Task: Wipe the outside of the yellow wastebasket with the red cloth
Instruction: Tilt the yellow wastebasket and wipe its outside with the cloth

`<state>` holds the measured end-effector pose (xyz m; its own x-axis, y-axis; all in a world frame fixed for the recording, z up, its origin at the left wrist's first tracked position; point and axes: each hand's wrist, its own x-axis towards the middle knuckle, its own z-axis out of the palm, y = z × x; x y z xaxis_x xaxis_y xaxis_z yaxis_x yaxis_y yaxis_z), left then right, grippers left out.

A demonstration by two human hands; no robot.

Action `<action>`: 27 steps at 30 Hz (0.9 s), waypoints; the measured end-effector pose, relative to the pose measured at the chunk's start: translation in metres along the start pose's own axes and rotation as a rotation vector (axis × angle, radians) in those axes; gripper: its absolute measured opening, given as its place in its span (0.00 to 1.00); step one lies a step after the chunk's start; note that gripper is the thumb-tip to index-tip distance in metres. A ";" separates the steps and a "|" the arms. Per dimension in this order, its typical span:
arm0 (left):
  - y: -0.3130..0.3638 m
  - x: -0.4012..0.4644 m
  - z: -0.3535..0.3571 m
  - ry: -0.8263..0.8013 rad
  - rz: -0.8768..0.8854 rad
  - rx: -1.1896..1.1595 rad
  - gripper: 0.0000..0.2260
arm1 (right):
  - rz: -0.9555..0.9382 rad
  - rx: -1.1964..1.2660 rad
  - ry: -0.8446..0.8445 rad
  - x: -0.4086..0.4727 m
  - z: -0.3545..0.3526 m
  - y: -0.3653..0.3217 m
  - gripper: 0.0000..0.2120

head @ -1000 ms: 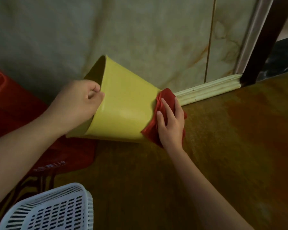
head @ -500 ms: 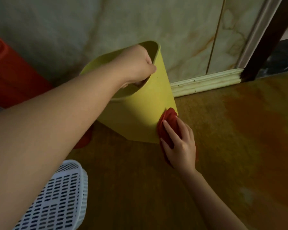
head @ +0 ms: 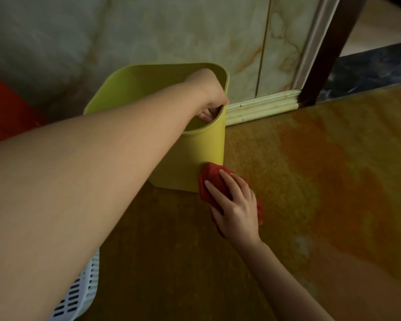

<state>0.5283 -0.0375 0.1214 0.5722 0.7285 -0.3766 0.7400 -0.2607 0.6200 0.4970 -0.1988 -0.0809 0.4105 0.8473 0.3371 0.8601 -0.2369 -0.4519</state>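
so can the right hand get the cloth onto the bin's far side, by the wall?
Probably not as it stands: the yellow wastebasket sits near the wall; right hand and red cloth are low on the near face.

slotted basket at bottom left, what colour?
White, with dark slots; the slotted basket shows in the head view, partly behind the left forearm.

Yellow wastebasket (head: 202, 154) standing on the floor (head: 310, 181) close to the wall (head: 171, 31) and skirting board (head: 262, 107), open floor to its right, white slotted basket (head: 79, 295) crowding the bottom-left edge, red object (head: 5, 107) at left
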 end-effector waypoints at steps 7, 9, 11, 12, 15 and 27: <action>-0.015 -0.006 -0.018 -0.188 -0.072 -0.127 0.10 | -0.026 -0.002 -0.022 -0.007 -0.009 -0.011 0.28; -0.020 -0.011 -0.030 -0.245 -0.094 -0.206 0.15 | -0.033 -0.010 -0.022 -0.007 -0.011 -0.013 0.28; -0.027 -0.016 -0.041 -0.289 -0.104 -0.235 0.16 | -0.036 -0.010 -0.024 -0.007 -0.013 -0.016 0.27; -0.031 -0.019 -0.045 -0.300 -0.104 -0.243 0.16 | -0.039 -0.012 -0.028 -0.007 -0.014 -0.019 0.27; -0.055 -0.039 -0.057 -0.255 0.009 -0.457 0.15 | -0.056 -0.019 -0.039 -0.007 -0.014 -0.027 0.27; -0.240 -0.134 0.048 -0.132 -0.316 -1.021 0.21 | -0.077 0.255 -0.019 0.004 -0.009 -0.073 0.23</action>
<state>0.2911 -0.1028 -0.0099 0.4861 0.5801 -0.6536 0.2511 0.6237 0.7402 0.4382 -0.1826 -0.0393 0.3386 0.8676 0.3641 0.7835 -0.0457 -0.6198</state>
